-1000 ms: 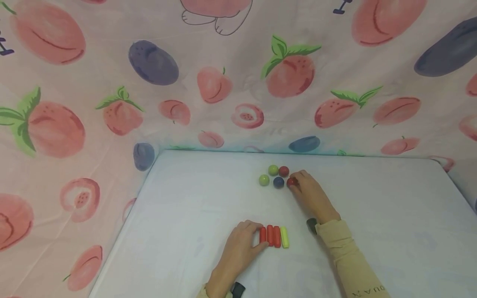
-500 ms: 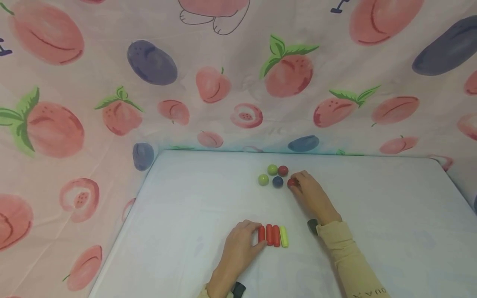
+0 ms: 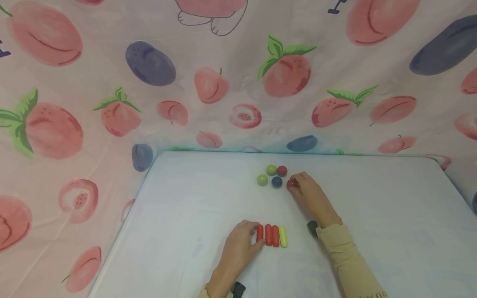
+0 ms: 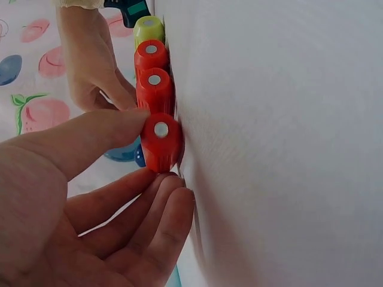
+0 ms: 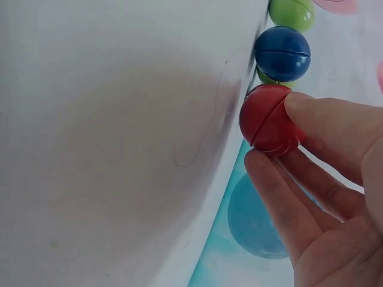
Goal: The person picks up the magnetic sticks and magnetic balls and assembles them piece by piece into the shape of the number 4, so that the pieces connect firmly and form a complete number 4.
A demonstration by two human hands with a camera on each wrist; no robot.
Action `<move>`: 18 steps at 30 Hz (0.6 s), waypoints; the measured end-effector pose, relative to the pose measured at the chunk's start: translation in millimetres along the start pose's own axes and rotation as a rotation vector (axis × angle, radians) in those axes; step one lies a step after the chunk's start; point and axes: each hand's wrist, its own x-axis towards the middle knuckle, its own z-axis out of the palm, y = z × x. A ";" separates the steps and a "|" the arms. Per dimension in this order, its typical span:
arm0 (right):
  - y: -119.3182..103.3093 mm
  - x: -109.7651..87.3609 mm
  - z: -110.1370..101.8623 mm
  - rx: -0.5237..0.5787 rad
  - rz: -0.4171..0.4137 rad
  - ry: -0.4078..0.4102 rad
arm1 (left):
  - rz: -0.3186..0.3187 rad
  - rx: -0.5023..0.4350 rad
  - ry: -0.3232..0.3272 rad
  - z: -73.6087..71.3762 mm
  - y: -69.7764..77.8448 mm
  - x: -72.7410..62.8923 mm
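Note:
My left hand (image 3: 238, 244) pinches a short red rod (image 4: 160, 143) with rounded ends between thumb and fingers. It is the leftmost of a row, with two more red rods (image 3: 271, 235) and a yellow one (image 3: 283, 236) on its right. In the left wrist view each rod has a pale round spot on its end. Farther back, my right hand (image 3: 312, 198) holds a glossy red ball (image 5: 269, 119) with thumb and fingertips. Left of that ball are a blue ball (image 3: 277, 182), a second red ball (image 3: 282, 171) and two green balls (image 3: 271, 169).
All the pieces lie on a white-covered table (image 3: 193, 198). Behind it and along its left side hangs a cloth (image 3: 238, 82) printed with fruit. Dark wrist devices (image 3: 312, 228) show below the sleeves.
The left hand's red rod has shifted slightly left, widening its gap to the row. The red ball in my right hand has edged away from the blue ball. The head view has drifted a little.

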 end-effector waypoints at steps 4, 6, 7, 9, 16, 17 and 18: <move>-0.4 -1.2 -0.5 -0.003 0.002 -0.003 | -0.024 -0.035 0.009 -0.8 0.1 0.9; -1.0 -2.1 -0.8 -0.005 0.006 -0.008 | -0.037 -0.043 0.017 -1.4 0.4 1.4; -1.2 -2.6 -1.2 -0.005 0.006 -0.010 | -0.043 -0.045 0.021 -1.6 0.6 1.7; -2.0 -3.9 -1.9 -0.003 0.007 -0.012 | -0.050 -0.043 0.028 -2.1 0.8 2.3; -5.1 -8.3 -3.5 -0.008 -0.013 0.011 | -0.071 -0.031 0.036 -2.8 0.3 4.7; -5.2 -8.7 -3.5 -0.007 -0.012 0.013 | -0.071 -0.028 0.036 -3.0 0.3 4.8; -5.4 -9.1 -3.3 -0.004 -0.011 0.013 | -0.071 -0.023 0.036 -3.3 0.4 5.0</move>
